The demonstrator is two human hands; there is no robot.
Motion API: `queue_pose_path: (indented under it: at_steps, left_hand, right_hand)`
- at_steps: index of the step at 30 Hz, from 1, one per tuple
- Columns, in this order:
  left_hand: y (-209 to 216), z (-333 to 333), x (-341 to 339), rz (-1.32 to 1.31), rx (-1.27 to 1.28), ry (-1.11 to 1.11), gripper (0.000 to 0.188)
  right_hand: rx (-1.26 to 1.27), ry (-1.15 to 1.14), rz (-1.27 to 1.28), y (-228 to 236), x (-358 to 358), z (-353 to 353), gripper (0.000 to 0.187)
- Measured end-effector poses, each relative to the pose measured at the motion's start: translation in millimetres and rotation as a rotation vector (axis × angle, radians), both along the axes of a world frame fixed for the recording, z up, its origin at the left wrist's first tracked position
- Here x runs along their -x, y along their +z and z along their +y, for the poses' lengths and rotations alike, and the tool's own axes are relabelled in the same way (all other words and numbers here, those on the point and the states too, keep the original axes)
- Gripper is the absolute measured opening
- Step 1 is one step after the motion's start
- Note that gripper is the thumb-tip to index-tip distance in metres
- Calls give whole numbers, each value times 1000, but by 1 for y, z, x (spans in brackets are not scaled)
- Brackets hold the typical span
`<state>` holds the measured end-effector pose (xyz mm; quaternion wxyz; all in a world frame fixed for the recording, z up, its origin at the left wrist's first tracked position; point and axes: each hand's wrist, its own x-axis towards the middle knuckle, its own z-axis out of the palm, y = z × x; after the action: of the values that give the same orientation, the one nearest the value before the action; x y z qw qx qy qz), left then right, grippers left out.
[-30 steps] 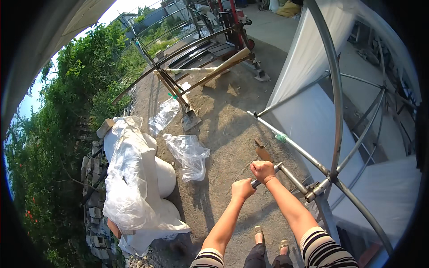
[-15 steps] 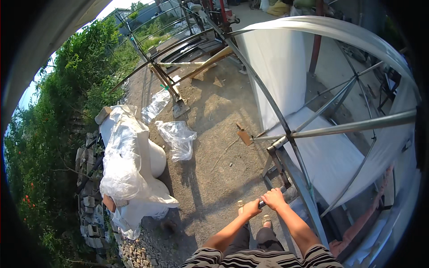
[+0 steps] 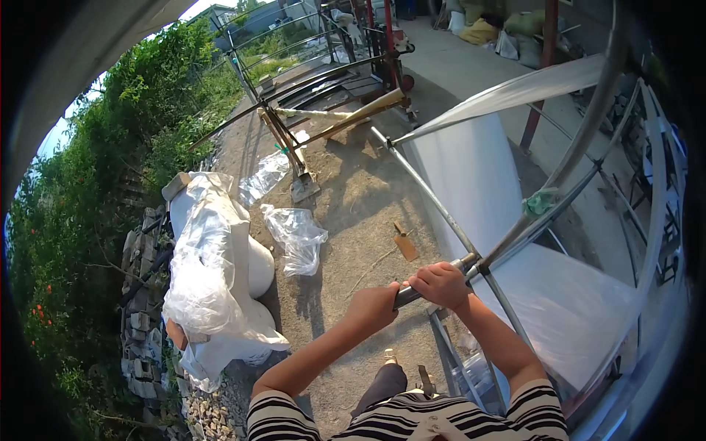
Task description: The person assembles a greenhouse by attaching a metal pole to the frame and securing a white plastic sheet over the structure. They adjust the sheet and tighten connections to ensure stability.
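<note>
A metal crank handle (image 3: 407, 296) joins the hub of a large reel frame of metal bars (image 3: 439, 204). Both fists are wrapped round the handle side by side: my left hand (image 3: 373, 307) at its outer end, my right hand (image 3: 439, 285) nearer the hub. White sheeting (image 3: 471, 169) stretches over and behind the frame, down to its lower part on the right. A scrap of green material (image 3: 540, 202) is caught on one spoke. My fingers hide part of the handle.
To the left stands a bulky load wrapped in white sheeting (image 3: 209, 257), beside stacked bricks and bushes. Crumpled clear plastic (image 3: 298, 239) and a small brown flat-bladed tool (image 3: 405, 246) lie on the ground. A metal rack (image 3: 331, 92) stands farther off.
The reel has turned, its bars and sheeting now at different angles. Both hands have risen with the crank handle and moved a little left, still gripping it.
</note>
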<state>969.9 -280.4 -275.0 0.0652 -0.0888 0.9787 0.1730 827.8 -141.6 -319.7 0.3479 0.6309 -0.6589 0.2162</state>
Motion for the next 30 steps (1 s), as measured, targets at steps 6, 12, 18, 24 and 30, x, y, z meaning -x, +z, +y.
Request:
queue_pose_path:
  at_steps: [6, 12, 18, 24, 30]
  left_hand:
    - [-63, -107, 77, 156, 194, 78, 18]
    - [-219, -157, 98, 66, 162, 150, 20]
    - [-354, -71, 54, -165, 9, 341, 16]
    - [-403, 43, -28, -292, -172, 176, 30]
    - [-300, 130, -93, -385, -400, 8, 44]
  right_hand:
    - [-181, 12, -145, -44, 75, -120, 8]
    - [-553, -61, -378, -188, 92, -182, 8]
    - [-776, -426, -446, -325, 17, -114, 10]
    - [-983, -510, -488, -357, -62, 14, 15]
    - [-909, -260, -512, -242, -115, 137, 15]
